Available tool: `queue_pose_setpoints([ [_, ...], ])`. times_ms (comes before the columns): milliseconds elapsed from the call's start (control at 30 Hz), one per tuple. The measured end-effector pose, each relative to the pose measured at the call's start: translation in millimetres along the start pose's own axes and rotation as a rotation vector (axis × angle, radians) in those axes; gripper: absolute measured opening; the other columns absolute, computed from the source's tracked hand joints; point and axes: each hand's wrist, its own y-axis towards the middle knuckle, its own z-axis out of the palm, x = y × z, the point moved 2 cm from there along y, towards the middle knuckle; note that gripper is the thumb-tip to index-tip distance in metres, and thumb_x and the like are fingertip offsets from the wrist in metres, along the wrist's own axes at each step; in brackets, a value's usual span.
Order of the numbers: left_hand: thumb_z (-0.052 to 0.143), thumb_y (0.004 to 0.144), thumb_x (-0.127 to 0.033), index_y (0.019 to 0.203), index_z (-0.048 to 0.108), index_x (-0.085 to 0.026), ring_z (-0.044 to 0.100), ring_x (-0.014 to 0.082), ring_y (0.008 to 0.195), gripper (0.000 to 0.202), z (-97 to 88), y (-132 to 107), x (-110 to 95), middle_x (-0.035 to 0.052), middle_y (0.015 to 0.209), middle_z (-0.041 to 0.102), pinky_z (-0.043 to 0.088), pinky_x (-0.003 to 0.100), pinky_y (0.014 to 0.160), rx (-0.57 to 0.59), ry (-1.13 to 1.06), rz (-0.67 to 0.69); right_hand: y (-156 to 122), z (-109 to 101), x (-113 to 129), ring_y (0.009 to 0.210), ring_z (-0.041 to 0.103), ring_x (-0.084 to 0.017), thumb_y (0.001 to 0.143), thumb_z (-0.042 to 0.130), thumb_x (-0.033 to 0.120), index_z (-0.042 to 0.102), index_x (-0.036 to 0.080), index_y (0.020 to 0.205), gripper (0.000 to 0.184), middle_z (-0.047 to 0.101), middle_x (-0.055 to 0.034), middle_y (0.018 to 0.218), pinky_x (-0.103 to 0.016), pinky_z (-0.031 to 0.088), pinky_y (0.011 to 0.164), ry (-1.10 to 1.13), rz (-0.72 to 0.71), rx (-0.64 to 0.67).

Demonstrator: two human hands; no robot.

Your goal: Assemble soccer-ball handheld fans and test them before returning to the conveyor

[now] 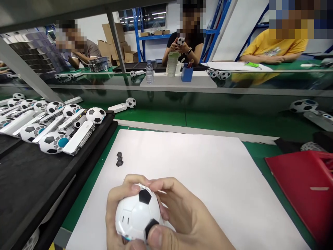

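A white ball-shaped housing with black pentagon patches, like a small soccer ball [132, 217], is held low over the front of a white paper sheet [197, 156]. My left hand [112, 205] wraps round its left side, fingers curled over the top. From the right, my right hand [187, 211] grips it, the thumb pressing near a lower black patch and the fingertips at its upper rim. Two short slots mark the ball's left face. Beyond my left hand, several small black pentagon pieces [119, 159] lie on the paper. The ball's underside is hidden.
On the left, a black tray [33, 180] carries several soccer-ball units with white handles. A red bin [296, 187] stands at the right. Behind the paper runs a green conveyor belt [161, 114] bearing a ball unit [130, 102]. Several co-workers sit across the line.
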Motion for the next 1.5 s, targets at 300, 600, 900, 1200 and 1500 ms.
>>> queue_pose_setpoints([
  [300, 0.087, 0.066, -0.045, 0.112, 0.058, -0.033, 0.059, 0.0169, 0.080, 0.056, -29.4, 11.9, 19.2, 0.0039, 0.110, 0.046, 0.053, 0.023, 0.056, 0.238, -0.022, 0.009, 0.6, -7.3, 1.1, 0.118, 0.055, -0.032, 0.063, 0.091, 0.045, 0.059, 0.024, 0.114, 0.064, 0.064, -0.0104, 0.126, -0.044, 0.041, 0.096, -0.021, -0.061, 0.093],
  [600, 0.089, 0.063, -0.046, 0.107, 0.060, -0.031, 0.058, 0.0126, 0.072, 0.054, -13.7, 13.3, 6.7, 0.0030, 0.102, 0.048, 0.055, 0.022, 0.053, 0.263, 0.014, -0.019, -5.3, -12.7, -6.4, 0.120, 0.057, -0.027, 0.062, 0.094, 0.037, 0.061, 0.023, 0.102, 0.053, 0.065, -0.0086, 0.127, -0.038, 0.041, 0.095, -0.007, -0.099, 0.067],
  [900, 0.082, 0.070, -0.052, 0.109, 0.060, -0.031, 0.056, 0.0121, 0.070, 0.050, -15.4, 2.4, 5.2, 0.0027, 0.103, 0.051, 0.051, 0.026, 0.058, 0.274, 0.026, 0.063, -13.8, -14.5, -13.9, 0.104, 0.063, -0.026, 0.054, 0.097, 0.026, 0.061, 0.022, 0.093, 0.053, 0.064, -0.0075, 0.116, -0.037, 0.045, 0.088, 0.082, -0.078, 0.043],
  [1200, 0.081, 0.072, -0.049, 0.116, 0.055, -0.033, 0.061, 0.0104, 0.063, 0.053, -19.3, 10.0, 9.6, 0.0031, 0.112, 0.043, 0.051, 0.025, 0.050, 0.414, -0.144, -0.069, -11.0, -10.7, -2.2, 0.094, 0.062, -0.025, 0.057, 0.094, 0.043, 0.058, 0.025, 0.096, 0.056, 0.061, -0.0043, 0.120, -0.037, 0.045, 0.079, -0.060, -0.046, -0.010],
  [1500, 0.079, 0.074, -0.047, 0.113, 0.058, -0.032, 0.054, 0.0052, 0.059, 0.047, -15.6, 16.3, 10.5, 0.0018, 0.107, 0.043, 0.047, 0.021, 0.048, 0.416, -0.169, -0.054, -8.5, -11.2, 0.4, 0.105, 0.061, -0.026, 0.059, 0.091, 0.053, 0.056, 0.027, 0.100, 0.060, 0.060, -0.0037, 0.123, -0.038, 0.044, 0.087, -0.138, -0.015, -0.007],
])
